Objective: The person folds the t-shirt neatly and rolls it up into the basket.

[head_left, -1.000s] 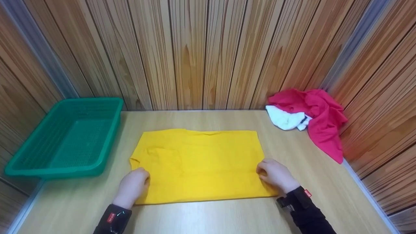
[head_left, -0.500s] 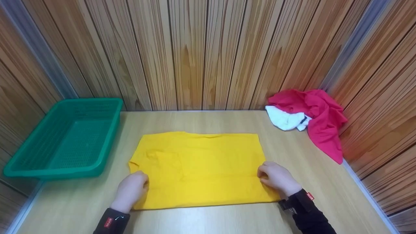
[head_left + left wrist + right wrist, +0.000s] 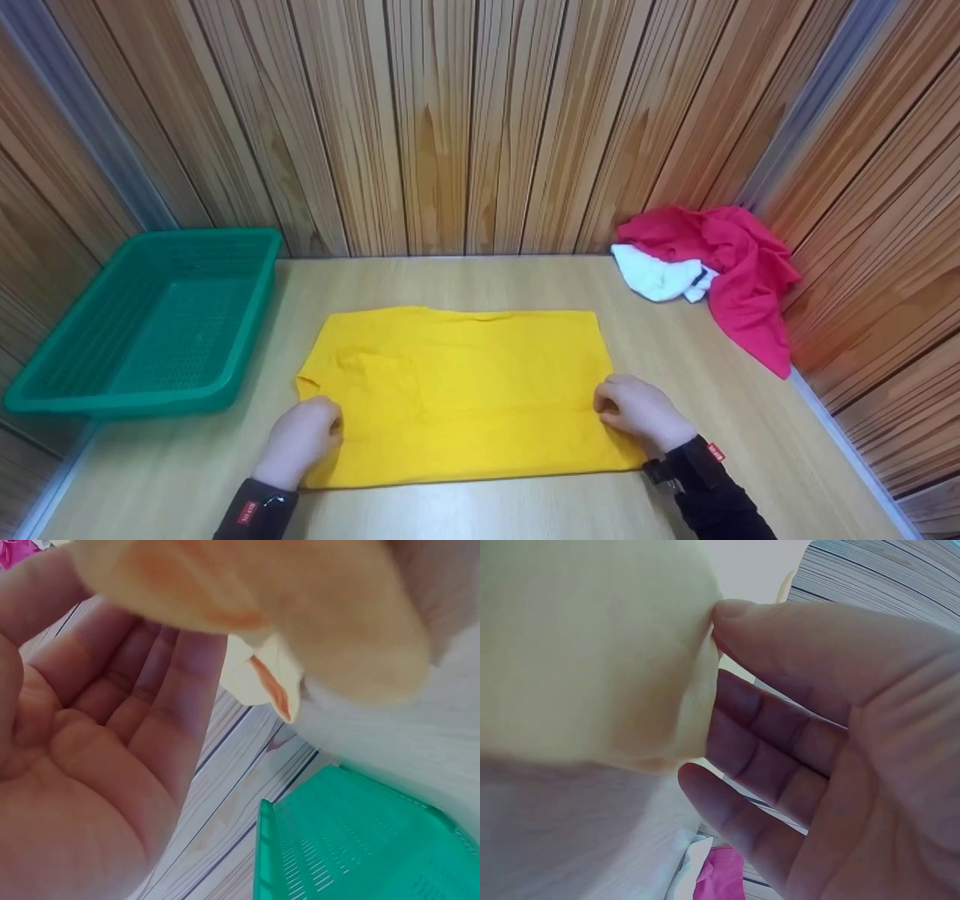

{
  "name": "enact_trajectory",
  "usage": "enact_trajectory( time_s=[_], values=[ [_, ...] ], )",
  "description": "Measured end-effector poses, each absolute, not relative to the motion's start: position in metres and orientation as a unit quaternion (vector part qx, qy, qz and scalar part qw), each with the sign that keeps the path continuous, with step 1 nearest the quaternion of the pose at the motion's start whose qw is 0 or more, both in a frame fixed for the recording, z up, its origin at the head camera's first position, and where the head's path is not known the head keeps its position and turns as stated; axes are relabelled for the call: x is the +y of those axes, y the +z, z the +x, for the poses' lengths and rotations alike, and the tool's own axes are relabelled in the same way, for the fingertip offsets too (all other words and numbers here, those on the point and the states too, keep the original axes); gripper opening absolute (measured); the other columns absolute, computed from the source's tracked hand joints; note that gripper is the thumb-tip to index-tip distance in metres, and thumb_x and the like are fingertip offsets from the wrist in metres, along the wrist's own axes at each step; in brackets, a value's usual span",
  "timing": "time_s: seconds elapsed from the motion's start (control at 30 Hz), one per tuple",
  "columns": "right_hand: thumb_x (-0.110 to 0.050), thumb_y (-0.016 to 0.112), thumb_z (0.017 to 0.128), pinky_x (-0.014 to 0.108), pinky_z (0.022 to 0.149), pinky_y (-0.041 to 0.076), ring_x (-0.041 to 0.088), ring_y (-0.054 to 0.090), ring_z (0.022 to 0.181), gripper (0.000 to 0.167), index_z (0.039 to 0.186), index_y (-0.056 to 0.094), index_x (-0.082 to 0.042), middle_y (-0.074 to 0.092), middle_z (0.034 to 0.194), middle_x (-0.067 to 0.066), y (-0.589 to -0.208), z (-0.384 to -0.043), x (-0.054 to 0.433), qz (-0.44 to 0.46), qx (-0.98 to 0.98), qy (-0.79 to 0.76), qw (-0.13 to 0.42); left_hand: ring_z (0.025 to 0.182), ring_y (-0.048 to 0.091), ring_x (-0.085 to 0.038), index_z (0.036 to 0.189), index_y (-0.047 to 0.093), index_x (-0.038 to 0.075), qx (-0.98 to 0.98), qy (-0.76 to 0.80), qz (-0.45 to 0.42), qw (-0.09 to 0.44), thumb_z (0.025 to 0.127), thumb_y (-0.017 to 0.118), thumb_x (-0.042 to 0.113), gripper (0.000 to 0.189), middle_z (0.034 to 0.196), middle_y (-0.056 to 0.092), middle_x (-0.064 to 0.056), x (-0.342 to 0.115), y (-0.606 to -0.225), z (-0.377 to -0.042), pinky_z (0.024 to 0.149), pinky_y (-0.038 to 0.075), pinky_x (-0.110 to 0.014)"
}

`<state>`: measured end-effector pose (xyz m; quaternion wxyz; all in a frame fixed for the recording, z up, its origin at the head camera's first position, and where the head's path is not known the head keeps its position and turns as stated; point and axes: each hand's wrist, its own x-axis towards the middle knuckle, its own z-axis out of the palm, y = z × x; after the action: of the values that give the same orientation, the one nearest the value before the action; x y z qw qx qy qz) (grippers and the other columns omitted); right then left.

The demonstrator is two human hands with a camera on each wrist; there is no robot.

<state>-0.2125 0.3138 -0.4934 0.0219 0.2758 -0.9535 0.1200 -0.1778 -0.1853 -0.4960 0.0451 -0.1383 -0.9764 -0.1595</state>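
Note:
A yellow shirt (image 3: 480,390) lies folded into a wide rectangle in front of me, a few creases showing on its left part. At its left edge my left hand (image 3: 301,436) pinches the cloth, with the fingertips mostly hidden in the head view. My right hand (image 3: 643,411) grips the opposite edge. In the right wrist view its thumb presses on the fabric (image 3: 592,652) while the other fingers sit behind the edge. The left wrist view shows the cloth (image 3: 322,615) blurred beside the curled left fingers.
A green plastic basket (image 3: 247,330) stands at the left by the wall. In the back right corner lie a crumpled red cloth (image 3: 750,285) and a white cloth (image 3: 656,277). Wood-patterned walls (image 3: 442,135) enclose the light wooden table (image 3: 450,281) at the back and both sides.
Both hands have drawn the yellow shirt slightly toward the person over the last second, with most of the shift in the first half. The hold on both edges is unchanged.

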Motion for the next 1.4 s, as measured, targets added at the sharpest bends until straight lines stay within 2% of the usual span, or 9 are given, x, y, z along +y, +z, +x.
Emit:
enact_trajectory(
  time_s=[0.17, 0.37, 0.53, 0.73, 0.97, 1.1, 1.3, 1.4],
  values=[
    [-0.006, 0.075, 0.077, 0.033, 0.065, 0.043, 0.015, 0.046, 0.072, 0.018, 0.078, 0.060, -0.014, 0.049, 0.076, -0.007, -0.494, -0.213, 0.314, 0.275, -0.954, 0.120, 0.020, 0.059, 0.048, -0.021, 0.062, 0.053, 0.012, -0.974, -0.164, -0.144, 0.052, 0.070, 0.072, -0.003, 0.026, 0.063, 0.047, 0.000, -0.184, -0.493, -0.180, 0.058, 0.042, -0.040],
    [-0.003, 0.076, 0.074, 0.034, 0.065, 0.044, 0.016, 0.047, 0.071, 0.021, 0.076, 0.058, -0.014, 0.048, 0.075, -0.007, -0.497, -0.214, 0.315, 0.291, -0.949, 0.116, 0.042, 0.057, 0.049, -0.023, 0.061, 0.050, 0.011, -0.973, -0.149, -0.158, 0.072, 0.068, 0.071, -0.004, 0.027, 0.062, 0.046, -0.001, -0.183, -0.493, -0.181, 0.054, 0.041, -0.041],
    [-0.006, 0.076, 0.077, 0.035, 0.067, 0.044, 0.015, 0.047, 0.071, 0.020, 0.078, 0.059, -0.014, 0.049, 0.076, -0.007, -0.494, -0.216, 0.315, 0.284, -0.951, 0.116, 0.025, 0.059, 0.048, -0.022, 0.062, 0.051, 0.011, -0.975, -0.153, -0.152, 0.057, 0.072, 0.071, -0.002, 0.026, 0.063, 0.046, -0.001, -0.182, -0.489, -0.184, 0.056, 0.042, -0.040],
    [-0.008, 0.076, 0.081, 0.035, 0.067, 0.044, 0.015, 0.047, 0.071, 0.016, 0.082, 0.061, -0.013, 0.051, 0.077, -0.006, -0.486, -0.223, 0.314, 0.258, -0.959, 0.122, 0.009, 0.062, 0.048, -0.022, 0.069, 0.060, 0.007, -0.975, -0.173, -0.131, 0.050, 0.078, 0.072, 0.000, 0.016, 0.066, 0.051, -0.003, -0.179, -0.480, -0.200, 0.061, 0.044, -0.041],
    [-0.012, 0.074, 0.086, 0.039, 0.072, 0.048, 0.020, 0.053, 0.075, 0.010, 0.091, 0.066, -0.008, 0.057, 0.083, 0.000, -0.478, -0.246, 0.316, 0.193, -0.972, 0.131, 0.018, 0.079, 0.061, -0.035, 0.084, 0.067, -0.002, -0.972, -0.188, -0.126, 0.064, 0.079, 0.075, 0.001, 0.009, 0.081, 0.064, -0.013, -0.178, -0.473, -0.225, 0.075, 0.049, -0.050],
    [-0.010, 0.072, 0.087, 0.043, 0.074, 0.050, 0.024, 0.057, 0.078, 0.009, 0.093, 0.067, -0.005, 0.061, 0.085, 0.005, -0.476, -0.266, 0.320, 0.173, -0.975, 0.140, 0.027, 0.085, 0.062, -0.038, 0.088, 0.068, -0.004, -0.972, -0.203, -0.108, 0.053, 0.082, 0.074, 0.002, 0.010, 0.087, 0.066, -0.017, -0.177, -0.473, -0.238, 0.080, 0.049, -0.052],
    [-0.008, 0.068, 0.088, 0.047, 0.077, 0.049, 0.029, 0.058, 0.081, 0.010, 0.094, 0.067, 0.000, 0.062, 0.086, 0.010, -0.477, -0.298, 0.325, 0.153, -0.975, 0.156, 0.030, 0.074, 0.058, -0.031, 0.077, 0.064, 0.001, -0.974, -0.202, -0.098, 0.040, 0.082, 0.072, 0.004, 0.010, 0.075, 0.060, -0.010, -0.172, -0.478, -0.255, 0.073, 0.048, -0.050],
    [-0.007, 0.066, 0.088, 0.048, 0.080, 0.048, 0.031, 0.058, 0.082, 0.011, 0.095, 0.067, 0.001, 0.063, 0.087, 0.013, -0.478, -0.311, 0.326, 0.143, -0.976, 0.159, 0.032, 0.071, 0.055, -0.029, 0.077, 0.063, 0.001, -0.974, -0.208, -0.083, 0.026, 0.082, 0.071, 0.004, 0.010, 0.073, 0.058, -0.009, -0.170, -0.480, -0.260, 0.071, 0.047, -0.048]
  ],
)
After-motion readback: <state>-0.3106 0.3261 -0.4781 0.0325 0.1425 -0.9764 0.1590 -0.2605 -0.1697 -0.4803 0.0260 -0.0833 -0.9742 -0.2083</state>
